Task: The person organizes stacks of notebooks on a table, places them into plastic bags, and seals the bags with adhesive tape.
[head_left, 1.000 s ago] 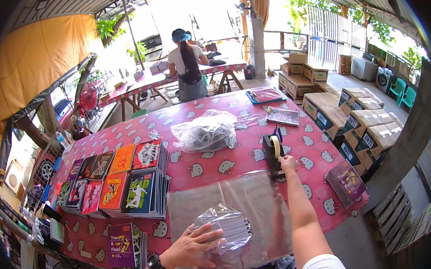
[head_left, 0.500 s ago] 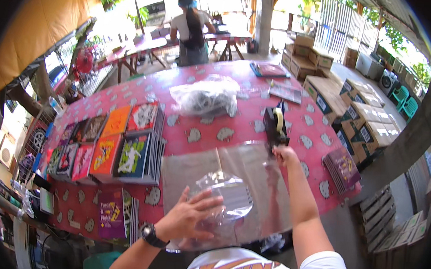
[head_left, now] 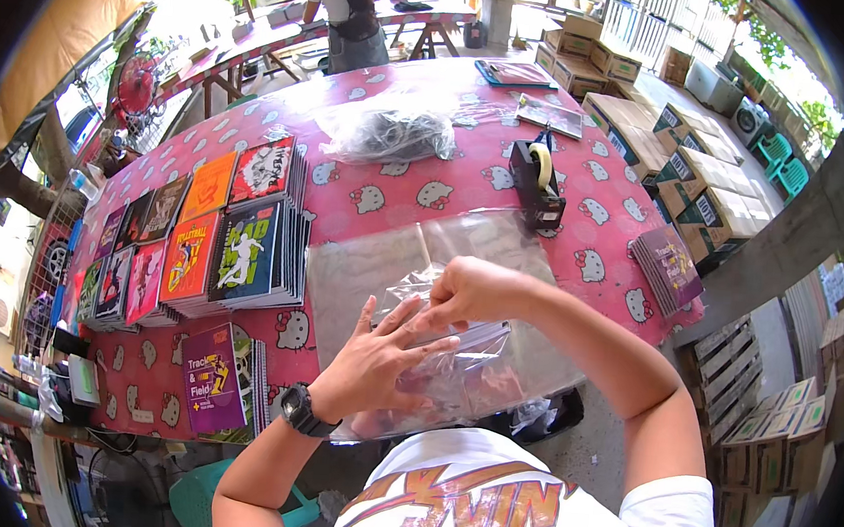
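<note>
My left hand (head_left: 381, 363), with a dark watch at the wrist, lies spread over a clear plastic wrapper (head_left: 479, 351). Beneath the wrapper is a larger, smooth clear plastic sheet (head_left: 362, 284) on the table. My right hand (head_left: 469, 291) is closed, its fingertips pressed down on the wrapper beside the left fingers. Whatever those fingertips hold is too small or hidden to see. Beyond the sheet's far right corner stands a black tape dispenser (head_left: 537, 188) with a pale roll. The wrapper's contents are mostly covered by glare and my hands.
Stacks of colourful books (head_left: 237, 251) fill the table's left side, with purple books (head_left: 216, 376) nearer me. Another purple pile (head_left: 666, 269) sits at the right edge. A crumpled plastic bag (head_left: 392, 134) lies farther back. Cardboard boxes (head_left: 708, 225) stand at right; a person (head_left: 353, 19) stands beyond.
My right hand has moved from the tape dispenser back to the wrapper, next to my left hand. The left hand stays spread on the plastic. The view has tilted downward.
</note>
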The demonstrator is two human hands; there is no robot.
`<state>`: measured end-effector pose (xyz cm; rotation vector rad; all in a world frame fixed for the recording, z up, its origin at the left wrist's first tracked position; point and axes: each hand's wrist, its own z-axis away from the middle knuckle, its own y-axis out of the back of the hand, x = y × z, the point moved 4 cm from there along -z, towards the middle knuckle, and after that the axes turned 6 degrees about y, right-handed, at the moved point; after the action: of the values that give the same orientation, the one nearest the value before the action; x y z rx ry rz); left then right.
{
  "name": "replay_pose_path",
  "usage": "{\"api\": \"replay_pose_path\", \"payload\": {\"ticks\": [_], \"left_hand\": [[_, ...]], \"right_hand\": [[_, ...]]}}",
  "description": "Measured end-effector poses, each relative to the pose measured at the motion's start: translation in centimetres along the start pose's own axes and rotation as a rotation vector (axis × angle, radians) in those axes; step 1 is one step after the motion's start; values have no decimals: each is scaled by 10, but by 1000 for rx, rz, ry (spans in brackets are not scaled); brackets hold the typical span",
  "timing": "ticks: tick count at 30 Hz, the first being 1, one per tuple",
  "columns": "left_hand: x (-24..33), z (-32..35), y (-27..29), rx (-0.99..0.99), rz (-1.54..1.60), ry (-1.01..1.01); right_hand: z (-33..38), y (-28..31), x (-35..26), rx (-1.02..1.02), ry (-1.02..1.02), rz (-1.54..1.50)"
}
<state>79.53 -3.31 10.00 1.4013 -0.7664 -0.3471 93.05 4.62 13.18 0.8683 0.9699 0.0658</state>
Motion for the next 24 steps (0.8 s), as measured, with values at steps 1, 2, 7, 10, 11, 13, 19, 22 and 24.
{"api": "replay_pose_path", "payload": {"ticks": [1,2,7,10,11,13,19,22,24], "left_hand": [[0,0,1,13,7,-6],[1,-1,2,16,8,-10],[-1,-1,-1,87,26,24],[-21,17,-16,320,-23,76],[-23,20,-23,348,-36,90],[-22,26,-27,515,10,105],[20,-21,8,617,242,6],[21,-8,20,690,351,30],[30,-9,30,802,275,-52]], "right_hand": [[0,-3,4,51,-106,298],[2,-5,9,87,-155,449],[42,21,27,80,-309,714],[71,30,33,353,158,373],[83,20,22,507,486,243],[78,-10,-7,628,635,313],[94,4,-27,931,719,58],[90,12,-32,852,663,41],[84,-1,-16,728,544,185]]}}
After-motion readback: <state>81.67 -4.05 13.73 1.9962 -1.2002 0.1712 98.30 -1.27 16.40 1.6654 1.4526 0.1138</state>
